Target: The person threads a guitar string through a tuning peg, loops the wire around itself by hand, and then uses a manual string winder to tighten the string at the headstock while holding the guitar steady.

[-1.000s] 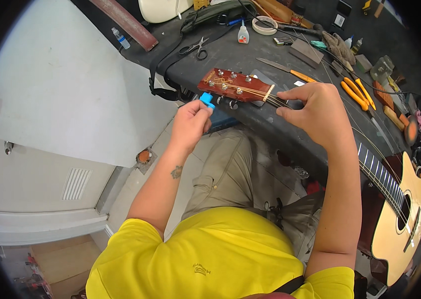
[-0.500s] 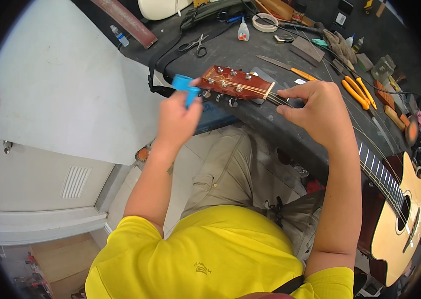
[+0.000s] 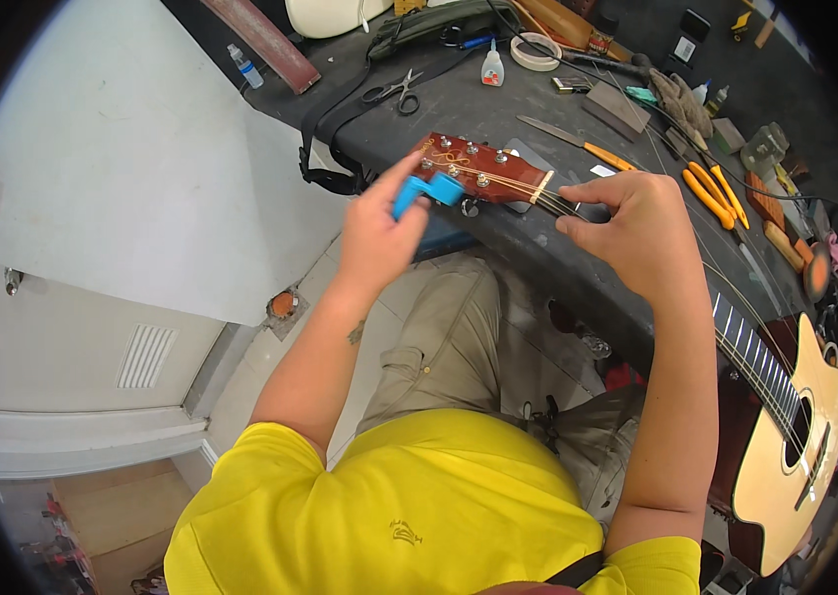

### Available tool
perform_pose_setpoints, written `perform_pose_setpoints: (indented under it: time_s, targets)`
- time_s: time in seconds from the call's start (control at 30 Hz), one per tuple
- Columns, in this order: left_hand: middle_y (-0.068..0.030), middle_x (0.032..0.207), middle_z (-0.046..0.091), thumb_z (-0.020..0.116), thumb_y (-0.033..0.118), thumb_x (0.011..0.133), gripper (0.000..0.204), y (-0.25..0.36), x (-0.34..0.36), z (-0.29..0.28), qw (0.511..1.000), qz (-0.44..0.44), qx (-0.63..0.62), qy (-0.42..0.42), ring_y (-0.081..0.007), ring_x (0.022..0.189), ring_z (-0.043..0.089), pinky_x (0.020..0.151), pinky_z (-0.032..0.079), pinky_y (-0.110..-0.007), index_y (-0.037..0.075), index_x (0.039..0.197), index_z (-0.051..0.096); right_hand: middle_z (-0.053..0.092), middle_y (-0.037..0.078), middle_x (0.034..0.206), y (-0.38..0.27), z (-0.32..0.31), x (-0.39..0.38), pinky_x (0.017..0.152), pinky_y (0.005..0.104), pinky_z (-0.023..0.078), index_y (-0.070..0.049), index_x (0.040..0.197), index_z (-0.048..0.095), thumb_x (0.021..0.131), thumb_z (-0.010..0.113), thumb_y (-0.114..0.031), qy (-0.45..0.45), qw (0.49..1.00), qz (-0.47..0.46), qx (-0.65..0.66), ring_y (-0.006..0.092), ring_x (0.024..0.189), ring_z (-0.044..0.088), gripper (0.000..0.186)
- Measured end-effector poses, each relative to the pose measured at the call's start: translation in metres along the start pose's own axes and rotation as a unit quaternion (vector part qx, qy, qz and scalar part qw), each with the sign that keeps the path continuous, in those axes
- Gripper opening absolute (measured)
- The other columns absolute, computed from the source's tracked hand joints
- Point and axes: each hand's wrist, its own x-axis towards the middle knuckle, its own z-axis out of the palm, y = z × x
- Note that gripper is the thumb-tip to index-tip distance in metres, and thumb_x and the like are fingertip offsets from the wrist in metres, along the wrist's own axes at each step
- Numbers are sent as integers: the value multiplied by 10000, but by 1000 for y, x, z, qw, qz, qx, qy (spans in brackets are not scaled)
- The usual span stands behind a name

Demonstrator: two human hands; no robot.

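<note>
My left hand is closed on a blue plastic peg winder, whose cup end is at the lower-row tuners of a guitar's red-brown headstock; motion blurs it slightly. Just right of the pale nut, my right hand has thumb and index finger closed on the guitar strings, hiding part of the neck. At the right, a pale natural-wood guitar body with a dark soundhole and fretted neck extends down beside my right arm.
The dark workbench holds scissors, a glue bottle, a tape roll, a knife, orange-handled pliers, a gray block and straps. A white panel stands at the left.
My left hand swung out leftward with the blue winder, then came back up and right; the winder now points right, over the tuners. My right hand stays by the nut.
</note>
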Motion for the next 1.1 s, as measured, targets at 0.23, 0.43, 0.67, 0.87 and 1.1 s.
perform_pose_setpoints:
  time_s: [0.23, 0.43, 0.67, 0.87, 1.1]
  targets:
    - [-4, 954, 729, 701, 112, 1067, 267, -1, -26, -32, 992, -102, 28, 62, -108, 838, 636, 753, 507, -298, 20, 1315, 738, 832, 195, 970, -1, 0, 2, 795, 391, 620, -58, 1131, 886, 798, 912, -131, -13, 1000, 4, -4, 301, 794, 772, 341]
    - [-135, 991, 763, 757, 65, 995, 282, 17, -35, -26, 969, 33, 241, 35, -231, 805, 706, 723, 554, -368, 30, 1274, 779, 828, 199, 963, -1, 0, 1, 794, 392, 619, -60, 1127, 887, 800, 908, -133, -7, 1000, -3, 0, 313, 795, 770, 336]
    - [-149, 928, 761, 753, 47, 980, 255, 1, -28, 10, 959, 173, 201, 98, -306, 772, 705, 711, 567, -419, 23, 1232, 783, 825, 197, 946, 6, 4, 2, 804, 399, 619, -63, 1143, 883, 805, 905, -137, 8, 999, -37, 3, 327, 804, 769, 346]
    - [-205, 814, 734, 727, 149, 1029, 152, -34, -10, -20, 977, -159, 138, 43, -311, 653, 666, 660, 528, -432, -1, 1050, 745, 811, 200, 913, 6, -2, 3, 810, 401, 619, -68, 1151, 882, 806, 904, -157, -19, 1000, -16, 10, 337, 799, 760, 356]
    - [-131, 746, 641, 730, 191, 1041, 183, -16, -19, -20, 987, -151, -14, 43, -210, 671, 600, 651, 483, -404, 10, 1062, 752, 831, 218, 1016, 3, -1, 3, 887, 426, 632, -68, 1157, 884, 818, 896, -165, -25, 1000, 5, 13, 363, 918, 798, 353]
